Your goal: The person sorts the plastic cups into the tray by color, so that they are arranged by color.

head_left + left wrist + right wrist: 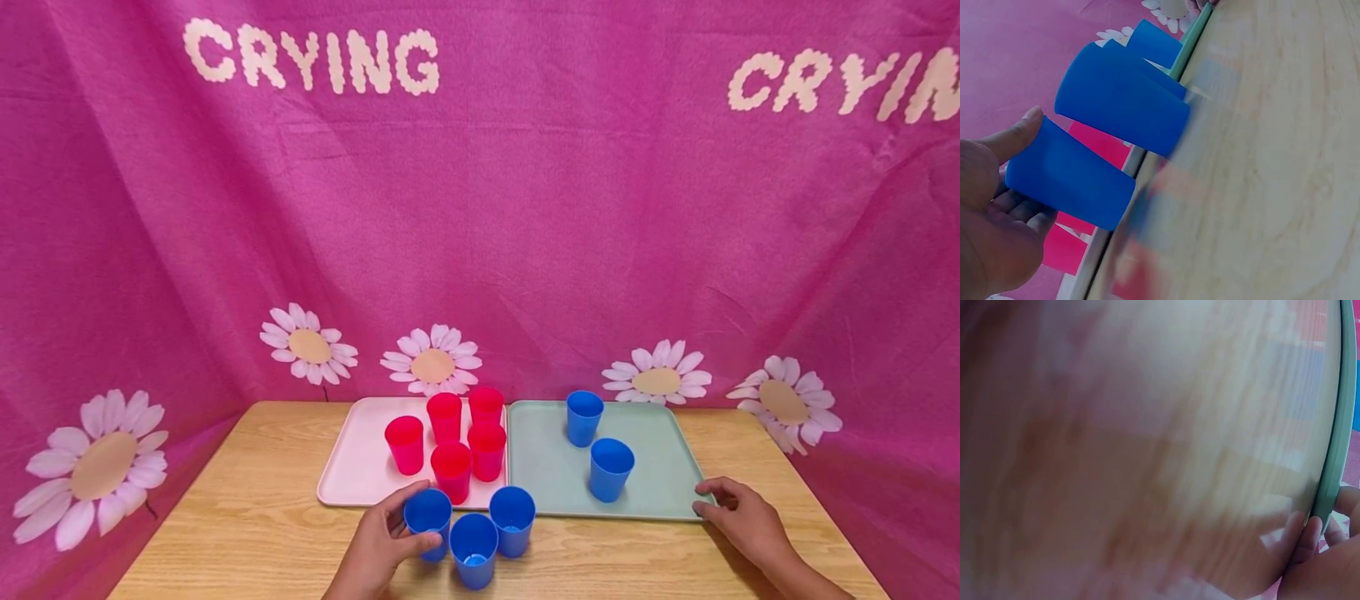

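Observation:
My left hand (381,537) grips a blue cup (427,521) by its side, thumb on the near side and fingers around the far side. Two more blue cups, one in front (474,554) and one further right (513,525), stand upright on the table beside it. At the right front corner of the green tray (540,467), my right hand (746,521) pinches the rim between thumb and fingers; the right wrist view shows the thumb (1310,537) at the tray edge. Two blue cups, a rear one (584,421) and a nearer one (611,473), stand on that tray.
Several red cups (406,450) stand upright on the pink tray (348,467), which lies left against the green one. Both trays rest on a wooden table (225,517). Behind hangs a pink cloth (480,233) printed with daisies and letters.

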Tool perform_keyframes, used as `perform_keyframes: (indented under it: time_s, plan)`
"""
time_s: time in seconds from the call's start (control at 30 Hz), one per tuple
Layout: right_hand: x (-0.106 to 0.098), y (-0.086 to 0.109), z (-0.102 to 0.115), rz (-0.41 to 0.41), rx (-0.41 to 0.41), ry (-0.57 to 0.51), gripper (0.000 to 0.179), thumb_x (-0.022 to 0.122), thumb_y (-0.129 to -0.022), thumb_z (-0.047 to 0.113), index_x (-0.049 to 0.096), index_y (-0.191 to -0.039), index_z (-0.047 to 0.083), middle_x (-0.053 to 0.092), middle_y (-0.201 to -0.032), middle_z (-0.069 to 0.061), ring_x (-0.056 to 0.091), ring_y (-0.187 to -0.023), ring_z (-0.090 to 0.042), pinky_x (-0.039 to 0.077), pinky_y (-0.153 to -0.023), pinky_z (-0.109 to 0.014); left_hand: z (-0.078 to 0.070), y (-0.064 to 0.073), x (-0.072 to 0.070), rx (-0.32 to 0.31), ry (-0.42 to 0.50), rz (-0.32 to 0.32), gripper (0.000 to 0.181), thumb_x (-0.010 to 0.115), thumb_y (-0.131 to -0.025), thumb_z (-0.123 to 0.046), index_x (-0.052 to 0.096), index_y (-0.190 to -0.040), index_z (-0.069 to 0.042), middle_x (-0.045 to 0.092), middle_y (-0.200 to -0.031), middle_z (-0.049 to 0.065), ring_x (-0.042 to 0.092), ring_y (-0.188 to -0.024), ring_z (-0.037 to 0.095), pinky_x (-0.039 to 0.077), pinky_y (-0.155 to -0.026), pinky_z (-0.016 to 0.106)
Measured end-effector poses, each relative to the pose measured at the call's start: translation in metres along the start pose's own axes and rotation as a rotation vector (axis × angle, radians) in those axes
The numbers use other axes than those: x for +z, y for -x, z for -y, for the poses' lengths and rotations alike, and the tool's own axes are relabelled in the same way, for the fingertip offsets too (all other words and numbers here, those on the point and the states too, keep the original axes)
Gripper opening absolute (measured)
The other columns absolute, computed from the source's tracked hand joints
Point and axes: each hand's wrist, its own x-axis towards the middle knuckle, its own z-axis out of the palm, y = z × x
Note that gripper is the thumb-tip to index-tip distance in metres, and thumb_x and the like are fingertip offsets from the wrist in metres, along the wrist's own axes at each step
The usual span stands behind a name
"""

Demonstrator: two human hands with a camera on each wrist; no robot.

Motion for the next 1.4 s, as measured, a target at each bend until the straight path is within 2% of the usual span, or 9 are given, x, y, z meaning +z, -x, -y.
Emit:
perform_keyframes:
  time_s: [0.13,0.23,0.4,0.5,0.7,0.93,1.1,1.4]
  plan:
    - [0.000,0.000,0.000,-0.006,-0.001,0.006,0.033,0.077,-0.091,0.027,0.071,-0.113,0.003,0.066,-0.111,-0.019,0.058,-0.097,-0.028,0.047,-0.087,-0.047,-0.009,0.002,-0.001,-0.020,0.002,-0.026,0.077,0.087,-0.082,-0.016,0.052,-0.150,-0.006,0.052,-0.150,0.024,0.048,-0.137,0.050,0.050,-0.103,0.049]
    - [0.000,-0.001,-0.001,-0.020,-0.007,0.021,0.031,0.077,-0.091,0.025,0.072,-0.113,0.004,0.067,-0.109,-0.015,0.057,-0.096,-0.025,0.046,-0.084,-0.043,-0.017,0.005,-0.001,-0.011,-0.007,-0.042,0.077,0.087,-0.082,-0.016,0.053,-0.150,-0.007,0.052,-0.150,0.024,0.046,-0.139,0.051,0.047,-0.105,0.051]
    - [0.001,-0.002,-0.002,-0.029,-0.017,0.025,0.030,0.077,-0.091,0.025,0.072,-0.112,0.004,0.067,-0.105,-0.011,0.056,-0.092,-0.022,0.045,-0.080,-0.038,-0.030,0.009,-0.001,0.064,-0.048,-0.071,0.073,0.088,-0.082,-0.016,0.056,-0.147,-0.006,0.058,-0.144,0.022,0.052,-0.135,0.047,0.045,-0.108,0.052]
    - [0.001,-0.001,-0.003,-0.030,-0.018,0.026,0.030,0.077,-0.091,0.025,0.072,-0.112,0.004,0.066,-0.104,-0.010,0.056,-0.091,-0.021,0.045,-0.080,-0.037,-0.038,0.010,0.000,0.088,-0.062,-0.095,0.071,0.087,-0.082,-0.016,0.057,-0.146,-0.007,0.060,-0.142,0.021,0.054,-0.134,0.046,0.046,-0.107,0.052]
    - [0.001,-0.001,-0.002,-0.034,-0.018,0.025,0.030,0.077,-0.091,0.024,0.072,-0.112,0.004,0.066,-0.102,-0.009,0.055,-0.089,-0.020,0.044,-0.079,-0.037,-0.056,0.012,0.006,0.065,-0.079,-0.153,0.072,0.088,-0.082,-0.019,0.058,-0.147,-0.013,0.057,-0.146,0.021,0.052,-0.135,0.049,0.049,-0.103,0.051]
    - [0.002,-0.001,-0.003,-0.039,-0.020,0.025,0.029,0.078,-0.091,0.024,0.072,-0.111,0.005,0.067,-0.101,-0.009,0.055,-0.088,-0.020,0.044,-0.078,-0.037,-0.078,0.016,0.017,0.120,-0.045,-0.177,0.072,0.088,-0.083,-0.019,0.057,-0.148,-0.012,0.055,-0.149,0.019,0.049,-0.138,0.048,0.044,-0.107,0.054]
    - [0.002,-0.002,-0.002,-0.039,-0.019,0.022,0.029,0.077,-0.091,0.023,0.072,-0.111,0.004,0.067,-0.102,-0.010,0.056,-0.089,-0.021,0.044,-0.079,-0.037,-0.094,0.016,0.026,0.128,-0.022,-0.189,0.072,0.088,-0.082,-0.018,0.057,-0.148,-0.014,0.054,-0.150,0.018,0.048,-0.139,0.048,0.043,-0.108,0.053]
    - [0.001,-0.001,0.000,-0.029,-0.008,0.016,0.030,0.077,-0.092,0.023,0.071,-0.113,0.003,0.067,-0.105,-0.013,0.056,-0.093,-0.024,0.045,-0.081,-0.038,-0.109,0.006,0.048,0.172,0.006,-0.183,0.072,0.088,-0.083,-0.016,0.057,-0.148,-0.016,0.054,-0.150,0.018,0.049,-0.139,0.047,0.051,-0.101,0.049]
